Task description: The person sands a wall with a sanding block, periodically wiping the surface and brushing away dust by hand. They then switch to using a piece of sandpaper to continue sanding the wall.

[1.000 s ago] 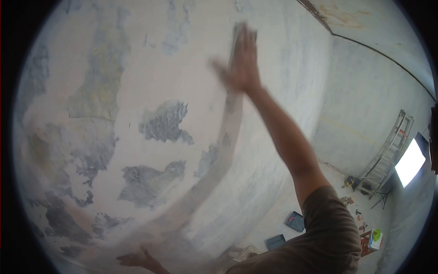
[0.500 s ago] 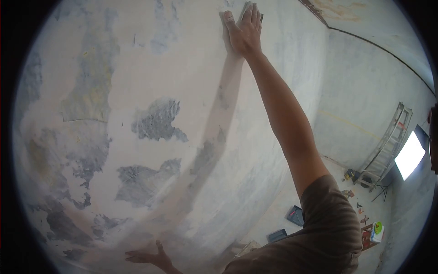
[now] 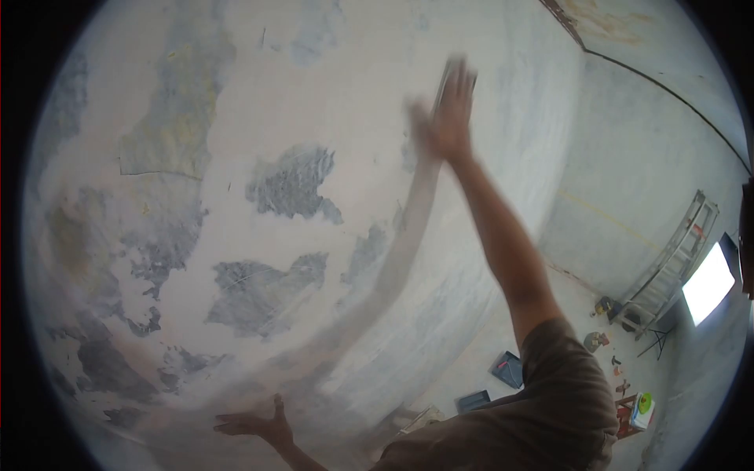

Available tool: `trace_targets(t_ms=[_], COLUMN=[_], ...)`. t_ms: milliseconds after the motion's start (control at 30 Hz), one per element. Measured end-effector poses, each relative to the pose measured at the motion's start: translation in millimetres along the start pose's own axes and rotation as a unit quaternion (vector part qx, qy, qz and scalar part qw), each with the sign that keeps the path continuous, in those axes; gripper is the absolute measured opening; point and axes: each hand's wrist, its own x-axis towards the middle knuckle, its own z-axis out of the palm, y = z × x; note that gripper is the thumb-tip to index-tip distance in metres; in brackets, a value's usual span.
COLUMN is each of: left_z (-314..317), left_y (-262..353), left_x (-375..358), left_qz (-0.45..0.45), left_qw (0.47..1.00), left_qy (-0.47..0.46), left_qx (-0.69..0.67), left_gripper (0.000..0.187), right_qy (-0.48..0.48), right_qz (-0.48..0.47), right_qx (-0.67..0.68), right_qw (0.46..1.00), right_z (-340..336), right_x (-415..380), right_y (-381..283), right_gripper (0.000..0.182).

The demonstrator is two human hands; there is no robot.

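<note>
- Flat pad [image 3: 473, 79] lies beneath the fingers of your right grip [image 3: 446, 118], against the wall [image 3: 353, 118].
- You hold it with fingers laid flat, thumb out to the side; blur hides how firmly.
- That grip has just come down the wall, putting the pad over a lower stretch.
- Your left grip [image 3: 259, 424], well below, is spread wide, with nothing visible in it.

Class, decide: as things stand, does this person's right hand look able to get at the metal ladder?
Probably not: the right hand is raised at the near wall, and the metal ladder stands well away, across the room.
</note>
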Motion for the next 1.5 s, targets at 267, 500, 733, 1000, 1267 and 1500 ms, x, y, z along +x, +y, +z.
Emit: trace_targets(t_ms=[267, 500, 733, 1000, 1267, 1500], left_z=[-4.4, 2.4, -2.4, -4.4, 5.7, 15.4], left_y=[6.0, -2.2, 2.3, 4.1, -6.7, -19.6], left_x=[-3.0, -7.3, -6.1, -6.2, -8.1, -3.4], left_qz=[-0.036, -0.009, -0.011, -0.034, 0.005, 0.108], left_qw=[0.999, 1.0, 0.999, 0.998, 0.999, 0.987], left_qy=[-0.018, -0.006, -0.016, -0.019, 0.015, 0.069], left_qx=[-0.014, 0.018, 0.047, 0.041, 0.052, 0.096], left_gripper=[0.147, 0.148, 0.152, 0.159, 0.155, 0.155], right_qy=[-0.029, -0.023, 0.029, -0.009, -0.005, 0.082], right_qz=[-0.017, -0.085, 0.061, -0.142, -0.048, 0.042], right_qx=[-0.003, 0.052, 0.073, 0.005, -0.01, 0.03], right_qw=[0.999, 0.995, 0.995, 0.99, 0.999, 0.995], right_z=[-6.8, 1.2, -12.2, -10.1, -10.5, -6.6], right_x=[15.2, -79.1, 91.5, -3.5, 14.9, 127.0], right_y=[1.8, -52.7, -9.1, -47.8, -40.7, 17.7], right_gripper=[0.108, 0.126, 0.109, 0.118, 0.114, 0.1])
